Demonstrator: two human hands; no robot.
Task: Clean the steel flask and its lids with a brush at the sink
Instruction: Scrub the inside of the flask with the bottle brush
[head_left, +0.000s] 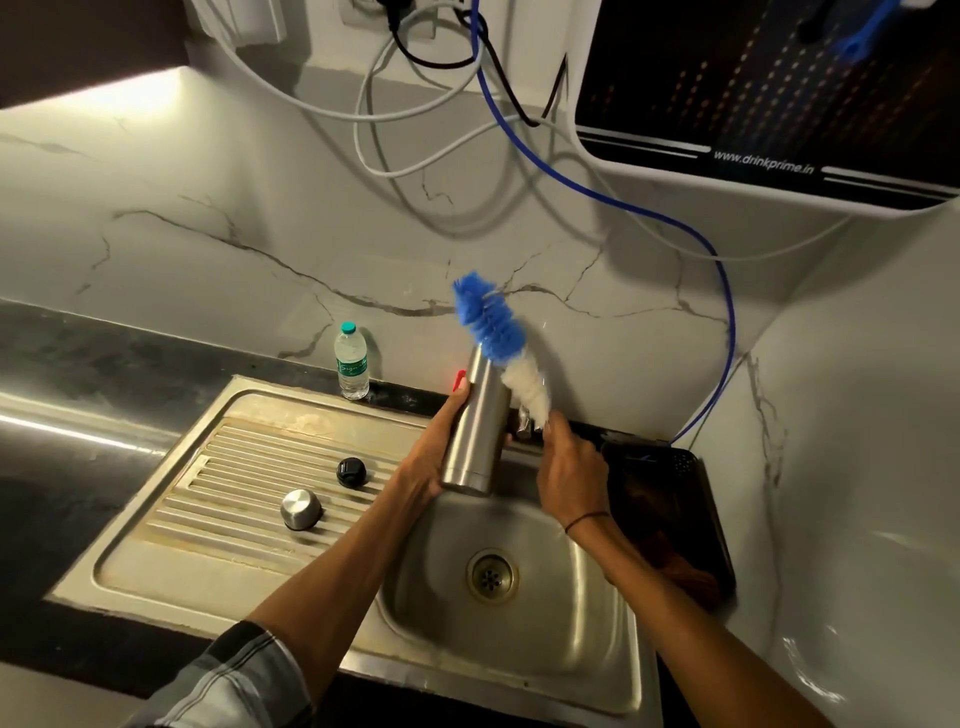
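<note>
On the draining board at the left of the sink stand 2 lids: a steel cap and, just behind it, a black stopper. They sit apart from the basin, likely set aside so each can be scrubbed in turn. A small water bottle stands on the table behind the board, against the wall.

The left hand reaches forward over the basin and grips the flask low on its body, fingers wrapped round the far side, thumb on the near side. The flask is held up above the basin, tilted a little, mouth at the top and away from the person; this keeps drips over the sink and offers the mouth to the brush.

The brush, blue bristles above white, lies along the flask's right side and stands past its mouth, so it is outside the flask, not in it. The right hand pinches the handle just below the white bristles, fingers closed on it, wrist raised, a dark band on the forearm. My guess is the outside is being scrubbed, or the brush is about to go in.

At the far right a dark tray rests beside the basin.
</note>
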